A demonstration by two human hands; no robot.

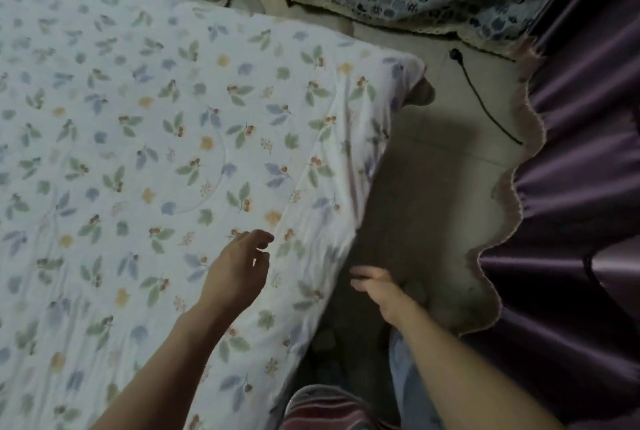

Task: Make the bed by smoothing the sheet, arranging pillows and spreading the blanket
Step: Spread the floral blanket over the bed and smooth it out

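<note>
Head view: my two hands at the bed's near corner.
Left hand (239, 274) hovers over the leaf-print sheet (156, 139) covering the bed, fingers loosely apart; right hand (377, 287) hangs beside the edge, blurred, grip unclear.

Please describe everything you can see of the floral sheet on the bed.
The floral sheet is white, soft-looking fabric printed with green and blue leaves, small red berries and yellow shapes. It lies spread over the bed, mostly flat, with light wrinkles. Its right edge hangs down the bedside in folds, and the far corner droops. The left hand hovers over it near that edge with fingers loosely curled; contact cannot be told.
</note>
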